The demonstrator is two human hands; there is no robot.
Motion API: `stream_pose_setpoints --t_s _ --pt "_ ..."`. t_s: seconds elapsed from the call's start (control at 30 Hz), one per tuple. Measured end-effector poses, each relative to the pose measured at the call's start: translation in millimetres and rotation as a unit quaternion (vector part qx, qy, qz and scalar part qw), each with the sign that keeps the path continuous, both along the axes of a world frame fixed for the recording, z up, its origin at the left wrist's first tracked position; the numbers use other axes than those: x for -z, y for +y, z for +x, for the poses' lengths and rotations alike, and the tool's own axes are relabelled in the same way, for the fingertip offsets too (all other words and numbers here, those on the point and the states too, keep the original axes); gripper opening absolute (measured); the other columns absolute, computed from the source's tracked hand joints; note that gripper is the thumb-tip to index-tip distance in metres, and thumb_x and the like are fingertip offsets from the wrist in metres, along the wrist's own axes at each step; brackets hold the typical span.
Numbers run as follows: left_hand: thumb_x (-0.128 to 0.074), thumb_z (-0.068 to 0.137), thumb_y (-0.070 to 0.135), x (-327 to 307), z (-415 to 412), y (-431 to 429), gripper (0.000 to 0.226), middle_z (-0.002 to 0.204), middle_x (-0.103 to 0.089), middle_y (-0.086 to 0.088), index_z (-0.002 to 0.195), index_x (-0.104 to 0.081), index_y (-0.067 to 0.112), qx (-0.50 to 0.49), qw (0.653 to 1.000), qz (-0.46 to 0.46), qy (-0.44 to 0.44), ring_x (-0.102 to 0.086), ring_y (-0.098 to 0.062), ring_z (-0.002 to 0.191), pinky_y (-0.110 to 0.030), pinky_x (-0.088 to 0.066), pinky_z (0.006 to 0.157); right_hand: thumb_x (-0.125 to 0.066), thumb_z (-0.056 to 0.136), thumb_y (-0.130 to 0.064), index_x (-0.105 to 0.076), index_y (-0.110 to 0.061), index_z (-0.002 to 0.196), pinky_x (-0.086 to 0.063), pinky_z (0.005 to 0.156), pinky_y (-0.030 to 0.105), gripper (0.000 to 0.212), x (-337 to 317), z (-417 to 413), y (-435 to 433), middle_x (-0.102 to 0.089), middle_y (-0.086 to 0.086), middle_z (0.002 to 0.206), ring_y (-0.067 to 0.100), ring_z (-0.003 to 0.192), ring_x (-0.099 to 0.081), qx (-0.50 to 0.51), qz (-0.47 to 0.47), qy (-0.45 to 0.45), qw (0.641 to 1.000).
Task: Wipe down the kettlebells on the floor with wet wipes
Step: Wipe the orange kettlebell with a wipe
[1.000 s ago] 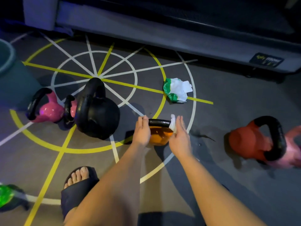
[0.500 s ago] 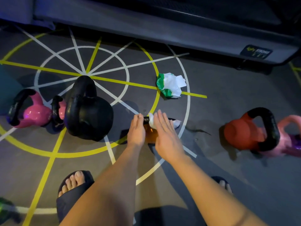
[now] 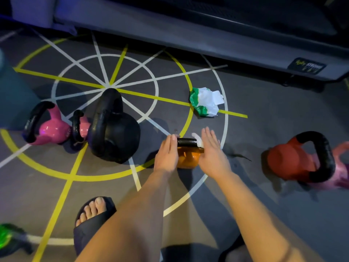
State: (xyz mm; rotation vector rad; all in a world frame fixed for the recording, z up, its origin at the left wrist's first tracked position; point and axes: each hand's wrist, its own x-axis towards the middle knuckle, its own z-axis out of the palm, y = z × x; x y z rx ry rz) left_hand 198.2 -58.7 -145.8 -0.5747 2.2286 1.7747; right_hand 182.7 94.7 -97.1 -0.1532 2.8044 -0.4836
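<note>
A small orange kettlebell (image 3: 188, 160) with a black handle (image 3: 186, 142) stands on the floor at centre. My left hand (image 3: 167, 156) rests against the left end of the handle, fingers straight. With flat, straight fingers, my right hand (image 3: 212, 152) presses a white wet wipe (image 3: 197, 139) against the handle's right end. The green and white wipe packet (image 3: 205, 104) lies just beyond. A big black kettlebell (image 3: 115, 131) and two pink kettlebells (image 3: 51, 130) (image 3: 82, 127) stand to the left. A red kettlebell (image 3: 291, 159) stands to the right, with a pink-purple kettlebell (image 3: 340, 173) behind it.
The floor carries a yellow and white wheel marking (image 3: 105, 86). A long grey machine base (image 3: 207, 40) runs across the far side. My foot in a dark slipper (image 3: 92, 214) is at bottom left, near a green kettlebell (image 3: 5, 237) at the frame edge.
My right hand slid the wipe along the handle toward the left hand, then back to the right end. My left hand stayed at the left end.
</note>
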Motion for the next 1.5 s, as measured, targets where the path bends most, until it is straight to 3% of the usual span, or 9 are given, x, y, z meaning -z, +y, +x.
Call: stream_pose_setpoints --t_s 0.17,0.4,0.57,0.77,0.87,1.1,1.33,1.43,1.5 --pt "-0.013 0.106 0.06 -2 -1 1 0.055 0.156 -0.043 0.005 0.149 -0.041 0.04 0.001 0.999 -0.007 -0.036 -0.038 -0.021 0.145 -0.042 -0.022 0.119 -0.049 0.093 -0.003 0.004 -0.02 0.163 0.004 0.128 0.041 0.09 0 8 -12 0.013 -0.005 0.17 0.011 0.155 0.016 -0.138 0.014 0.015 0.99" --pt "-0.036 0.09 0.081 -2 1 1 0.047 0.131 -0.057 0.006 0.115 -0.051 0.044 0.012 1.0 -0.01 -0.009 -0.053 -0.022 0.12 -0.043 -0.039 0.104 -0.048 0.094 -0.004 0.01 -0.021 0.162 0.0 0.129 0.038 0.091 -11 -8 2 0.017 -0.006 0.169 0.008 0.154 0.017 -0.187 0.021 -0.05 0.981" --pt "-0.047 0.098 0.064 -3 -8 13 0.037 0.131 -0.053 0.0 0.114 -0.048 0.031 -0.034 0.999 -0.006 -0.016 -0.054 -0.027 0.117 -0.042 -0.042 0.098 -0.056 0.094 -0.011 -0.008 -0.03 0.164 -0.034 0.11 0.025 0.086 -40 -27 28 -0.02 -0.008 0.169 0.019 0.144 -0.041 -0.092 -0.111 -0.06 0.988" --pt "-0.036 0.103 0.061 -7 -23 17 0.029 0.135 -0.052 -0.001 0.114 -0.04 0.035 -0.003 0.998 -0.064 -0.024 -0.054 -0.03 0.12 -0.051 -0.043 0.105 -0.061 0.096 -0.054 -0.03 -0.037 0.158 -0.048 0.097 0.034 0.071 -67 -47 73 -0.048 -0.009 0.155 0.02 0.124 -0.06 -0.215 0.08 -0.081 0.97" --pt "-0.037 0.102 0.059 -15 -48 20 0.028 0.128 -0.053 -0.002 0.11 -0.041 0.033 0.063 0.99 -0.123 -0.012 -0.054 -0.03 0.116 -0.048 -0.043 0.1 -0.057 0.098 -0.056 -0.029 -0.035 0.157 -0.053 0.092 0.039 0.069 -68 -44 69 -0.057 -0.003 0.145 0.023 0.124 -0.059 -0.255 0.138 -0.098 0.952" --pt "-0.042 0.102 0.052 -37 -115 26 0.027 0.108 -0.057 -0.003 0.096 -0.044 0.026 0.255 0.956 -0.143 -0.031 -0.053 -0.025 0.108 -0.042 -0.038 0.085 -0.056 0.099 -0.054 -0.062 -0.021 0.103 -0.042 0.068 0.033 0.033 -38 -67 51 -0.067 0.004 0.095 0.027 0.093 -0.065 -0.153 0.088 -0.051 0.983" --pt "-0.035 0.108 0.05 -37 -119 -22 0.025 0.098 -0.05 -0.002 0.1 -0.04 0.026 0.203 0.964 -0.034 -0.169 -0.051 -0.013 0.088 -0.03 -0.047 0.08 -0.051 0.104 -0.024 -0.052 -0.016 0.14 -0.049 0.078 0.042 0.037 -18 -80 6 -0.065 0.015 0.112 0.04 0.105 -0.064 -0.2 0.065 0.018 0.977" --pt "-0.033 0.103 0.06 -34 -105 -31 0.032 0.108 -0.057 -0.008 0.107 -0.042 0.028 0.218 0.956 -0.075 -0.182 -0.059 -0.018 0.099 -0.039 -0.055 0.094 -0.052 0.101 -0.011 -0.034 -0.018 0.156 -0.052 0.087 0.043 0.059 -3 -86 13 -0.061 0.008 0.128 0.034 0.116 -0.061 -0.268 0.061 0.056 0.96" --pt "-0.029 0.104 0.059 -40 -91 -23 0.036 0.098 -0.062 -0.012 0.111 -0.041 0.026 0.248 0.943 -0.171 -0.144 -0.063 -0.024 0.093 -0.043 -0.05 0.085 -0.056 0.1 -0.014 -0.035 -0.024 0.158 -0.052 0.097 0.044 0.063 1 -93 30 -0.059 0.003 0.139 0.029 0.123 -0.058 -0.292 0.022 0.074 0.953"
